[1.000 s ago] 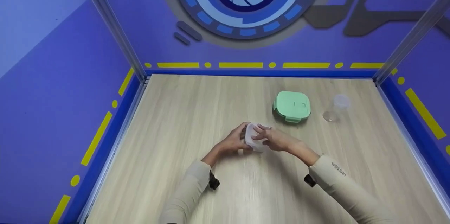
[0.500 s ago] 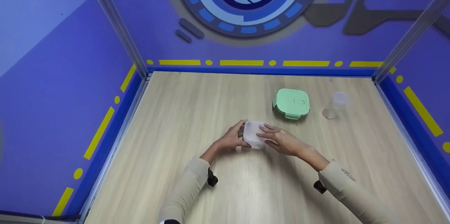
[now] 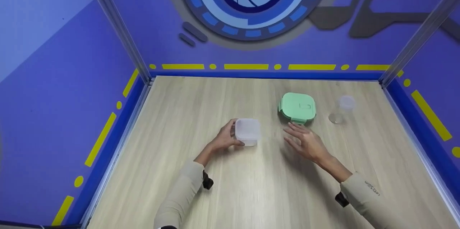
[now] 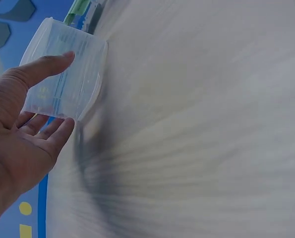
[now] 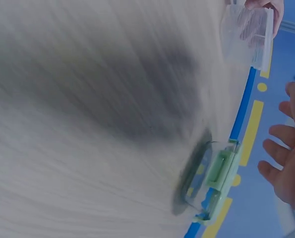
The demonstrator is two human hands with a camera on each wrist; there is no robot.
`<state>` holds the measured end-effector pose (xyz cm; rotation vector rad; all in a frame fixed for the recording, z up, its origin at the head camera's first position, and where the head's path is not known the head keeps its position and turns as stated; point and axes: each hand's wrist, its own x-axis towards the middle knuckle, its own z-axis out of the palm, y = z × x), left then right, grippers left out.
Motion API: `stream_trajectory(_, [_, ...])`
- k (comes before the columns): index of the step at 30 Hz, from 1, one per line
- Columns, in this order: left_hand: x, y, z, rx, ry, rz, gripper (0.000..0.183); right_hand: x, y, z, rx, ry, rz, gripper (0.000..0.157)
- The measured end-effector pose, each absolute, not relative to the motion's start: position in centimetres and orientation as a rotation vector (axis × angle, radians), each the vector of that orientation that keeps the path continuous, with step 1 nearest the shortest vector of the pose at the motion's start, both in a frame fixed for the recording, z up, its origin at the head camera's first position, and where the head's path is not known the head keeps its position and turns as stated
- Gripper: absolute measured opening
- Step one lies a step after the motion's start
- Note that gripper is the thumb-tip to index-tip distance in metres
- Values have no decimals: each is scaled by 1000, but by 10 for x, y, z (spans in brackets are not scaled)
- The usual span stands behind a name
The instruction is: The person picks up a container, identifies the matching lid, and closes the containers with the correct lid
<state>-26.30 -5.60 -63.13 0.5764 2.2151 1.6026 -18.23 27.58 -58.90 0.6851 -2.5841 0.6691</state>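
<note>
My left hand [image 3: 223, 139] grips a clear plastic food container [image 3: 248, 128] with a translucent white lid, thumb on the near side and fingers on the other. In the left wrist view, the thumb lies across the wall of this container [image 4: 85, 64] and the fingertips curl at its bottom edge. To the right, my right hand [image 3: 308, 144] hovers with spread fingers and holds nothing. Its fingertips overlap the front edge of a glass food container with a mint-green clip lid [image 3: 298, 106] in the head view.
A clear jar with a whitish lid [image 3: 346, 102] stands right of the green-lidded container. The light wood table [image 3: 187, 103] is bordered by blue panels [image 3: 251, 54] at the back and both sides, joined by metal corner posts.
My right hand has come off the plastic container's lid and moved right, to the green-lidded container. My left hand has shifted left, still holding the plastic container.
</note>
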Motion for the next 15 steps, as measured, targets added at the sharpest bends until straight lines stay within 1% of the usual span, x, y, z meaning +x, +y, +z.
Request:
stream_trajectory(5, [-275,-66,-633,553,2321,1615,91,-182,282,-597,603,-2621,608,45])
stream_trajectory(11, [-297,-72,-637,436,2464,1711,93,-183,288,-600,555,-2653,533,59])
stream_trajectory(15, [-312,-74,-635,359,2543,1697,95,-183,292,-600,521,-2688,547,61])
